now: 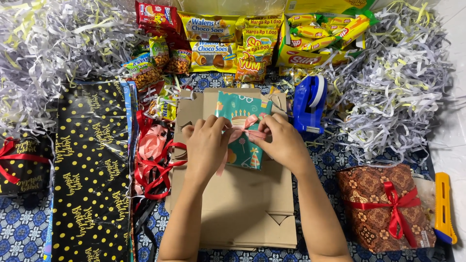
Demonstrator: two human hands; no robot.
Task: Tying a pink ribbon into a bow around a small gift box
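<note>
Pink satin ribbon (pixel 241 130) — pinched by left hand (pixel 206 145) and right hand (pixel 281 141) — crosses a teal paper-wrapped box (pixel 242 140) on flat cardboard (pixel 238 204).

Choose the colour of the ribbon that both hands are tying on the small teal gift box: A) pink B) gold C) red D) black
A: the ribbon between the left hand and the right hand on the teal gift box is pale pink.

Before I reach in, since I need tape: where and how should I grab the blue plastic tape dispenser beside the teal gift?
Probably grip the blue plastic tape dispenser across its narrow body, coming from above. It lies lengthwise on the patterned cloth with both long sides free; shredded paper crowds its right and the right hand works to its left.
</note>
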